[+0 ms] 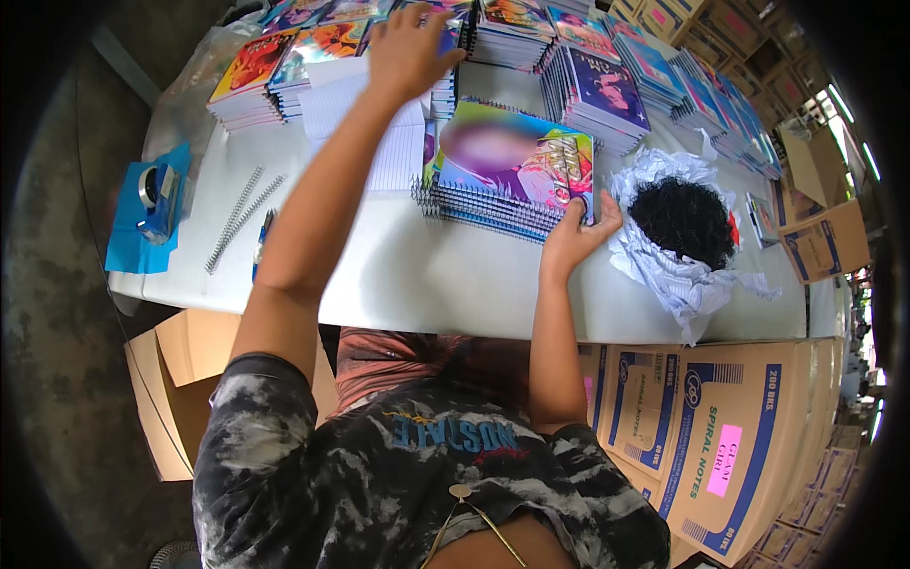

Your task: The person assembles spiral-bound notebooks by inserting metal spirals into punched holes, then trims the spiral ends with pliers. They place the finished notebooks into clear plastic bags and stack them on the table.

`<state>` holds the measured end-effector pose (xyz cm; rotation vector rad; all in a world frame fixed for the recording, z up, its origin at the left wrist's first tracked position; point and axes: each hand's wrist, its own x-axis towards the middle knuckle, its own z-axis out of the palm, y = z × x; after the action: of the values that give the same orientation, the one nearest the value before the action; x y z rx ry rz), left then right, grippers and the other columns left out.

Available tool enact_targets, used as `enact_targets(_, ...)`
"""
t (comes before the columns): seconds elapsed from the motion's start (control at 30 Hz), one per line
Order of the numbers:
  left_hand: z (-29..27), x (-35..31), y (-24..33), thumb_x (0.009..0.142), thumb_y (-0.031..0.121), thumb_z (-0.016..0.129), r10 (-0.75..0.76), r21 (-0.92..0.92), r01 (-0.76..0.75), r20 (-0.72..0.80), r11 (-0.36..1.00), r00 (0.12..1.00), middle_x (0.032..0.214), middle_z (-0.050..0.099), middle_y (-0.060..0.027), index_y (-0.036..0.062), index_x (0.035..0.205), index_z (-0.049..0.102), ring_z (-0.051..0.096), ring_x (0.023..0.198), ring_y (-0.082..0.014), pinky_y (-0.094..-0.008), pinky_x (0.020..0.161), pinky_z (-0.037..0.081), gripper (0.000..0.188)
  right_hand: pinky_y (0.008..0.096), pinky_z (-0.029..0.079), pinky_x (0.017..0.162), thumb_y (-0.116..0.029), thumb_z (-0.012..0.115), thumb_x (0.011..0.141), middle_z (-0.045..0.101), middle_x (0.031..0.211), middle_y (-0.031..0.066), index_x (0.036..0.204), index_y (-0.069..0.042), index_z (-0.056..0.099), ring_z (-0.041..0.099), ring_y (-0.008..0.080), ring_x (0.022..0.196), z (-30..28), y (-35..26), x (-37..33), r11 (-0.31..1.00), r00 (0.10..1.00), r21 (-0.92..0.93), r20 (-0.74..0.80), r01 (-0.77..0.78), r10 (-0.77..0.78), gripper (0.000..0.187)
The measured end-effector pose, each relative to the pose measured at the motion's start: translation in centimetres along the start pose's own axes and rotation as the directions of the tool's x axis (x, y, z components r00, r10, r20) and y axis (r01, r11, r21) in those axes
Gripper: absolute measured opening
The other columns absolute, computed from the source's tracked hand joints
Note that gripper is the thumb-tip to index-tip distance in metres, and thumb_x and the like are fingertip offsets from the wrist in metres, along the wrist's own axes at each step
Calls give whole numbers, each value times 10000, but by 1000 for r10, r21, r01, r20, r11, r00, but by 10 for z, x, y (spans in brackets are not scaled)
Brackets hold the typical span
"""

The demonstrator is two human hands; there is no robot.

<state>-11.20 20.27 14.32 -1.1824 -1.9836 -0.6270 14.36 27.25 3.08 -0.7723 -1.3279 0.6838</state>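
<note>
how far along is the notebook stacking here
Done: a tall stack of spiral notebooks stands on the white table. In hand: the right hand steadies that stack's corner while the left hand reaches to the rows of notebooks behind. Left: those rows, and loose spiral wires, remain.

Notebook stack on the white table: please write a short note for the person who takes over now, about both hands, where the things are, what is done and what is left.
Left hand: stretched to the far notebook piles, fingers spread on them, holding nothing.
Right hand: open, resting on the near right corner of the notebook stack at the table's middle.
Done: the stack lies squared, spirals facing the person.
Left: loose spiral wires lie unused left of the arm, beside the tape dispenser; crumpled paper lies to the right.
</note>
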Motion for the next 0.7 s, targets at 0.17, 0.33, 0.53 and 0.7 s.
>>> enact_targets(0.17,-10,-32,-65,686,724,552,-111,187,2,575,982,811,1357,410,-161,147,1350,384,356,1282,-310,-528,1034,219,896,405,321,931,-190,620,826,523,1018,149,1064,-6,468,494,275,996,-1,-6,-5,997,1000,-77,20,0,1,337)
enact_targets(0.33,-39,-91,-86,689,549,678,81,-43,-69,604,997,793,1089,586,-163,120,1113,607,542,1037,-313,-428,918,392,608,432,238,960,-265,628,833,509,1104,119,1116,-51,464,420,270,1076,-5,-17,-14,947,999,-319,7,33,-32,391)
enact_targets(0.53,-39,-136,-87,828,454,572,72,-223,194,811,955,581,1249,518,-147,71,1203,542,486,1139,-324,-409,951,389,537,468,191,1000,-176,597,840,387,1229,205,1133,21,405,322,330,1176,-25,-46,-35,905,934,-232,66,356,-350,402)
enact_targets(0.7,-36,-176,-79,813,481,580,125,-121,-58,673,991,729,1353,422,-153,100,1346,388,412,1228,-343,-399,1002,359,682,409,263,988,-85,573,829,380,1213,185,1149,14,379,365,291,1148,-31,-58,-73,905,867,-5,289,425,-405,387)
